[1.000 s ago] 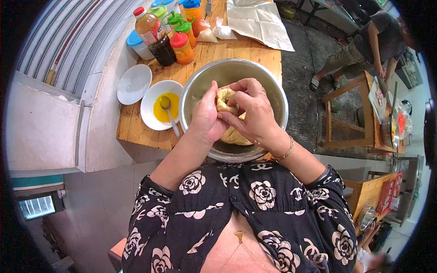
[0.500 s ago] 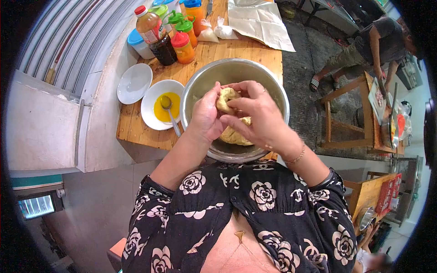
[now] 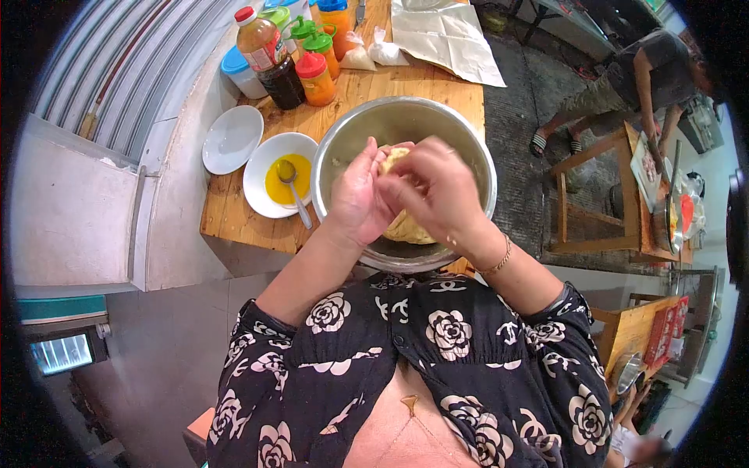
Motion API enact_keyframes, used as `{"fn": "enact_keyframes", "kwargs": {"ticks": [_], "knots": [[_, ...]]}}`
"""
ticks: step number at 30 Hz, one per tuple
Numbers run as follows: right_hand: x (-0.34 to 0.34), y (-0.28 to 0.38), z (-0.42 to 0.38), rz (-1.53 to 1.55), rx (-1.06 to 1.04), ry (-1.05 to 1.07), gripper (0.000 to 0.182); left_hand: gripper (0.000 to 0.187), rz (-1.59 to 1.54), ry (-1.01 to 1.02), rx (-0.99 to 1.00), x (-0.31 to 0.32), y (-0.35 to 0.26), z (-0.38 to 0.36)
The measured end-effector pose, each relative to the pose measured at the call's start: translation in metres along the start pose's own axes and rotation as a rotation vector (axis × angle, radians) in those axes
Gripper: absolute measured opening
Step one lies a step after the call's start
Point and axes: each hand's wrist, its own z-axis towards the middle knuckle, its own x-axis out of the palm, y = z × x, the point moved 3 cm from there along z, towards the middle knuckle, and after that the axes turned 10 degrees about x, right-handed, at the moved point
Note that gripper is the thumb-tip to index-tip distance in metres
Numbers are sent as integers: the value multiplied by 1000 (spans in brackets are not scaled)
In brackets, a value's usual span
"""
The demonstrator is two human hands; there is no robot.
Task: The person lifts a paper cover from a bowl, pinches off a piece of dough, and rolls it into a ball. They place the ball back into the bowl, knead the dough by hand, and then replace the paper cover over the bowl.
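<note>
Above a large steel bowl (image 3: 327, 181), my left hand (image 3: 360, 196) cups a small piece of pale yellow dough (image 3: 394, 159). My right hand (image 3: 441, 187) bends over that piece with curled fingers, smeared by motion and hiding most of it. A larger lump of dough (image 3: 407, 229) rests in the bottom of the bowl, partly covered by my hands. Left of the bowl, a white bowl (image 3: 257, 187) holds yellow liquid (image 3: 278, 187) with a metal spoon (image 3: 294, 192) leaning in it.
A white plate (image 3: 232, 140), a sauce bottle (image 3: 269, 62), squeeze bottles (image 3: 316, 79) and small bags (image 3: 386, 51) stand on the wooden table (image 3: 437, 82). Brown paper (image 3: 449, 39) lies at the back. To the right, another person (image 3: 655, 78) bends over a wooden table (image 3: 624, 203).
My right hand has closed further over the small dough piece, covering more of it. My left hand stays nearly in place. The view has shifted slightly.
</note>
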Motion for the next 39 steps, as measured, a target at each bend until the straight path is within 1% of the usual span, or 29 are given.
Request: {"fn": "enact_keyframes", "kwargs": {"ticks": [1, 2, 3, 4, 6, 7, 10, 11, 13, 15, 18, 19, 21, 22, 24, 25, 28, 31, 33, 35, 37, 39], "knots": [[0, 4, -2, 12, -24, 81, 20, 53, 46, -89, -3, -2, 0, -1], [-2, 8, -3, 24, -49, 164, 20, 55, 83, -96, -25, 0, -2, -2], [-11, 13, 4, 62, 39, 177, 19, 56, 120, -105, -47, 2, -5, -3], [-22, 14, 11, 111, 59, 164, 17, 58, 159, -113, -68, 2, -8, -3], [-39, 15, 24, -16, -15, 147, 18, 60, 169, 42, -160, 0, -11, -3], [-40, 12, 26, -12, -13, 208, 23, 61, 174, 120, -205, 1, -11, -4], [-28, 9, 13, -177, -102, 280, 29, 62, 171, 2, -174, -1, -7, -5], [-21, 8, 10, -173, -68, 323, 29, 62, 183, -6, -169, 2, -5, -5], [-13, 5, 6, -201, -110, 280, 28, 62, 207, -25, -160, 11, -5, -6], [-4, 2, 2, -203, -177, 240, 27, 64, 223, -20, -130, 3, -4, -4], [-2, 0, 2, -2, -115, 329, 29, 64, 216, 7, -133, -5, -4, -3], [-5, -1, 4, -48, -48, 268, 30, 64, 205, 18, -140, -5, -4, -3], [-12, -2, 7, -136, 81, 148, 32, 64, 233, -33, -75, 2, -2, -3], [-11, -3, 6, -85, 106, 186, 32, 64, 249, -57, -43, 5, -2, -3], [-8, -6, 1, 14, 161, 259, 33, 63, 258, -42, -58, 3, 0, -2], [-7, -5, 0, -55, 103, 275, 31, 62, 263, -35, -65, 2, 2, -2], [-2, -6, 1, -69, -43, 310, 30, 64, 368, -145, -89, -6, 3, -2], [-5, -3, 5, -59, -74, 326, 30, 65, 318, -63, -117, -11, 2, 1], [-5, -2, 5, -88, -120, 344, 30, 67, 336, -115, -103, -10, 7, 5], [-5, -4, 7, -139, -189, 384, 29, 69, 329, -136, -144, -10, 10, 6], [-1, -7, 10, -137, -158, 421, 27, 71, 296, -129, -233, -10, 8, 5], [2, -8, 12, -110, -141, 436, 25, 73, 315, -146, -256, -15, 4, 5]]}}
